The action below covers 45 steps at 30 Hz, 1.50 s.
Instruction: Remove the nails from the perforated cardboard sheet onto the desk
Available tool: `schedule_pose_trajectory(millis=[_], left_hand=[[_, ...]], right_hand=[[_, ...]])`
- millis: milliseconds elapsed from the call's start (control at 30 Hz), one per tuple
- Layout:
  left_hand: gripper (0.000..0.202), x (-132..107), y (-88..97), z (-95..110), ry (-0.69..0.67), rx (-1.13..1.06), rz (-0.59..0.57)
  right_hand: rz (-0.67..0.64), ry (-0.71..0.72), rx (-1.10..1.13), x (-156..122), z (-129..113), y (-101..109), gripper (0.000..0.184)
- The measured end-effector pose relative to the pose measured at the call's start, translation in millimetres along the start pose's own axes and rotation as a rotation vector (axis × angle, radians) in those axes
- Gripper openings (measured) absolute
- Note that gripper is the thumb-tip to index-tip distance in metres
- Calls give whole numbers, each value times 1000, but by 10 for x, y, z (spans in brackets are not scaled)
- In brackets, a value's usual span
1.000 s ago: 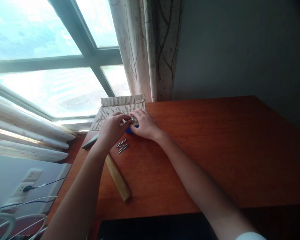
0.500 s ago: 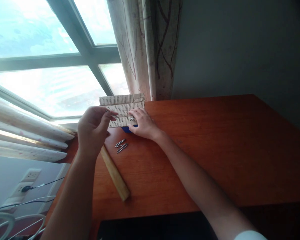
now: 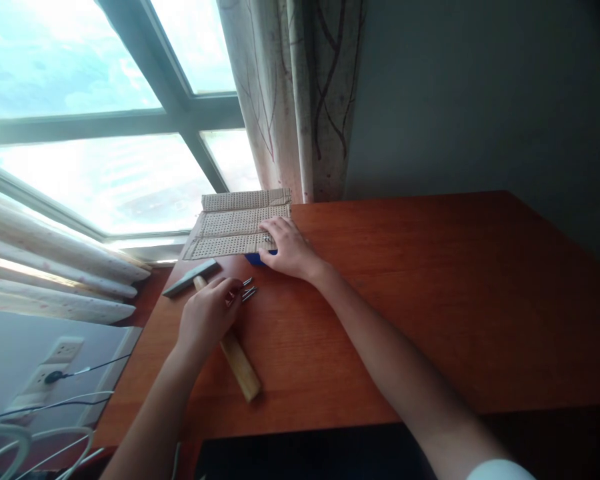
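My left hand point(image 3: 210, 313) is closed in a pinch low over the tabletop, its fingertips at the ends of several metal nails point(image 3: 249, 293). Its palm covers part of the hammer point(image 3: 240, 367), whose steel head and wooden handle show on either side. My right hand point(image 3: 287, 247) rests on the near right corner of a creased, perforated cardboard sheet point(image 3: 240, 217), fingers on top and thumb at the near edge. Small metallic bits show between that thumb and the fingers, too small to make out. A blue object point(image 3: 254, 259) is partly visible beneath the sheet.
The reddish wooden table point(image 3: 430, 300) stretches to the right as far as the dark wall. Behind and left are a window point(image 3: 90, 173) and patterned curtains point(image 3: 305, 100). A wall socket point(image 3: 45, 377) with a plug and loose cables point(image 3: 55, 433) sits at lower left.
My left hand has come down from above the cardboard sheet, where it pinched a thin nail, to the nails on the table. The hammer head is now uncovered. My right hand stays put.
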<state>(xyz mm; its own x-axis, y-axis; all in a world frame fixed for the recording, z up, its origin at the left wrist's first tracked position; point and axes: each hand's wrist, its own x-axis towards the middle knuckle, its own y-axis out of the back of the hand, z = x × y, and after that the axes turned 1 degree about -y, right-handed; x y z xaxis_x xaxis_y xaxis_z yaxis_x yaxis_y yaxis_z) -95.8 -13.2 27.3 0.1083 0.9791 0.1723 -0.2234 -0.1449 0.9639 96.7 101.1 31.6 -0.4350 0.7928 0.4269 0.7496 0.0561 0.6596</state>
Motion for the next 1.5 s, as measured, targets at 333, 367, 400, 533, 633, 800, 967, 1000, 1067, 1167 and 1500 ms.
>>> schedule_pose_trajectory(millis=[333, 367, 400, 533, 633, 800, 967, 1000, 1067, 1167, 1500], left_hand=[[19, 67, 116, 107, 0, -39, 154], [19, 84, 146, 126, -15, -62, 193], [18, 107, 178, 148, -34, -83, 237], [14, 254, 294, 252, -94, -167, 387], [16, 420, 346, 320, -101, -214, 394], [23, 739, 344, 335, -144, -214, 258], [25, 985, 285, 253, -172, -273, 113], [26, 1010, 277, 246, -191, -297, 102], [27, 1033, 272, 256, -223, -349, 126], [22, 1011, 304, 320, -177, -451, 268], [16, 550, 501, 265, -22, -550, 363]], right_hand=[[14, 6, -7, 9, 12, -20, 44], [14, 4, -8, 10, 12, -22, 45], [13, 2, -9, 10, 11, -22, 45], [3, -8, -3, 10, 6, -16, 48], [-2, -19, 2, 7, 1, -10, 52], [0, -34, 18, 4, -1, -10, 59], [-7, -46, 49, 10, 6, -17, 64], [-8, -48, 51, 11, 6, -18, 64], [-13, -52, 49, 12, 3, -16, 65], [-17, -49, 36, 9, -12, -7, 65], [-12, -62, 48, -8, -28, 15, 62]])
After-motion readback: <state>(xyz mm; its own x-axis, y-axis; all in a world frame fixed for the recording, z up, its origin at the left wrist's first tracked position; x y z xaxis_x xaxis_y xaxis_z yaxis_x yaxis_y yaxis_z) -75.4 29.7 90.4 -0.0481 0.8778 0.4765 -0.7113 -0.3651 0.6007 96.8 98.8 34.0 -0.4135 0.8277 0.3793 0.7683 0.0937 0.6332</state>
